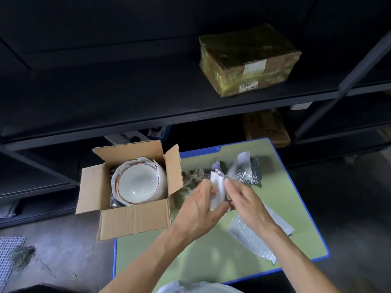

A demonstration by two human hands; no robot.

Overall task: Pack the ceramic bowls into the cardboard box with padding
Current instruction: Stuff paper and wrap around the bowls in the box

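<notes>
Foam sheet (218, 190), pinched by left hand (198, 210) and right hand (247, 204), beside cardboard box (135, 220) right flap

Shelf rack (148, 115): dark metal, behind the table.
Parcel (249, 60): wrapped in yellowish tape, white labels, on the upper shelf.
Table (211, 261): green top, blue edge.
Carton (266, 127): brown, lower shelf, partly hidden.
Mesh mat (10, 254): white, on the grey floor (63, 240).

Green, blue-edged tabletop (211, 256) carrying an open cardboard box (135, 218) overhanging its left edge, bubble wrap (249, 235) near its right edge, and silver padding (247, 174) by the far edge.
</notes>
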